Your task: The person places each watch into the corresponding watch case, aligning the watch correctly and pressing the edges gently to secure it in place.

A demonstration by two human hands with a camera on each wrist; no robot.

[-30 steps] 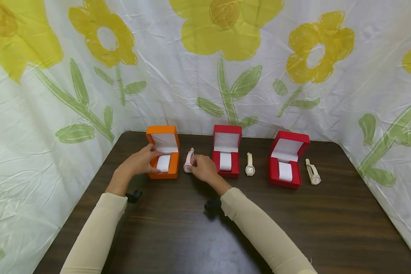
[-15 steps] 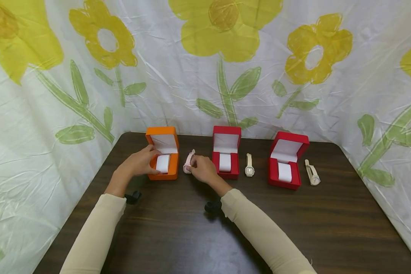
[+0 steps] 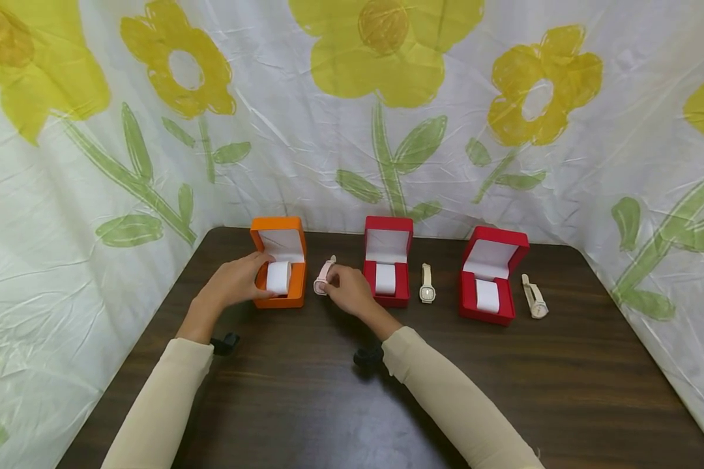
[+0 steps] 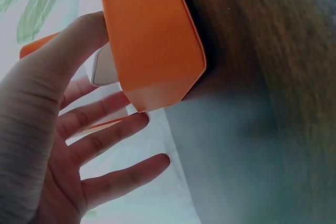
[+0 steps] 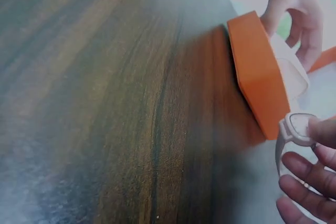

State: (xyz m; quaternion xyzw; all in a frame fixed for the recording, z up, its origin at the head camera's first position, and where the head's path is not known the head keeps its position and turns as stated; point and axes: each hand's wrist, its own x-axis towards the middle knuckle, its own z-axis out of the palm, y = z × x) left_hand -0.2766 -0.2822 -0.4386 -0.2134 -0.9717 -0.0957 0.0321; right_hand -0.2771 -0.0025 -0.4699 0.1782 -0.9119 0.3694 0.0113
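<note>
My left hand (image 3: 239, 279) reaches into the open orange watch box (image 3: 296, 286) and pinches the white watch cushion (image 3: 278, 279) between thumb and fingers. In the left wrist view, the box's outer wall (image 4: 152, 35) covers my thumb tip and much of the cushion (image 4: 105, 67). Just right of that box, my right hand (image 3: 347, 286) holds a pale pink watch (image 3: 322, 279). The right wrist view has my thumb on the watch face (image 5: 300, 125), with the strap hanging below and the other fingers spread behind it.
Two open red boxes, one in the middle (image 3: 403, 280) and one at the right (image 3: 507, 301), hold white cushions. A cream watch (image 3: 427, 286) lies between them, another watch (image 3: 536, 299) at far right. A flowered white cloth (image 3: 281, 169) hangs behind the dark table (image 3: 305, 391).
The cushion in the orange box stands slightly higher and more turned between my left fingers. My right hand keeps hold of the pink watch, nearly in the same place.
</note>
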